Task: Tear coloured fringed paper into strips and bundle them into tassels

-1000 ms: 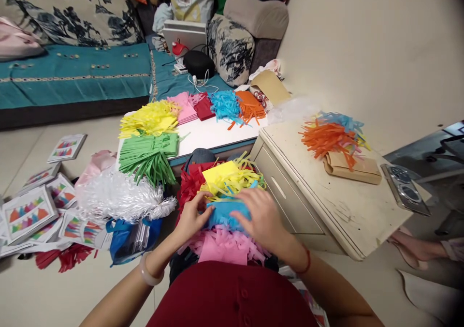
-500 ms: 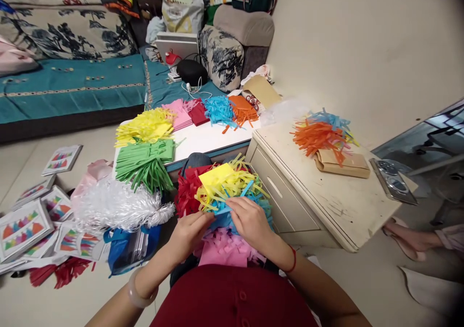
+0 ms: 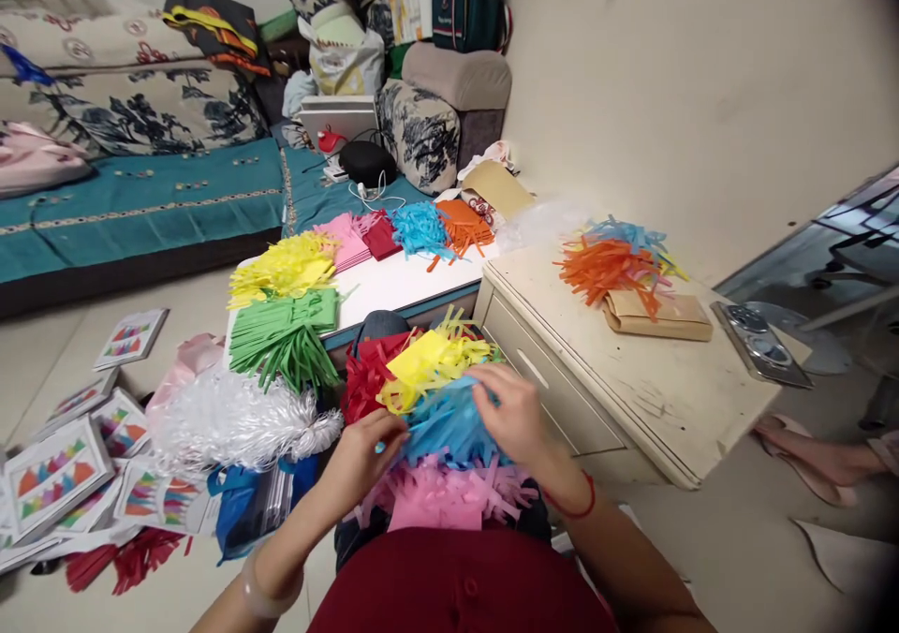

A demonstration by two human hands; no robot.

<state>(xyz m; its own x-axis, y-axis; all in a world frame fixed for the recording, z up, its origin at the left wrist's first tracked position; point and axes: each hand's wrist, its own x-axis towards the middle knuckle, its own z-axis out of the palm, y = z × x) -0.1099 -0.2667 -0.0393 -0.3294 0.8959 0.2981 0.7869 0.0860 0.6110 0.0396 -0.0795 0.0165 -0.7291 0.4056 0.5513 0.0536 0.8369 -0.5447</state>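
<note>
She sits with a lap full of fringed paper, and both hands are on the blue fringe [image 3: 449, 427], which lies between the yellow fringe [image 3: 428, 366] and the pink fringe [image 3: 442, 497]. The left hand [image 3: 361, 460] has its grip pinched on the near edge; the right hand [image 3: 516, 418] clasps the far side. It looks like layering: next the blue piece wants squaring over the pink.

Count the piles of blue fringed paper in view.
3. One blue fringed paper piece on the lap, between the left hand and right hand; one pile on the low white table; one beneath orange strips on the cabinet. More may be buried.
</note>
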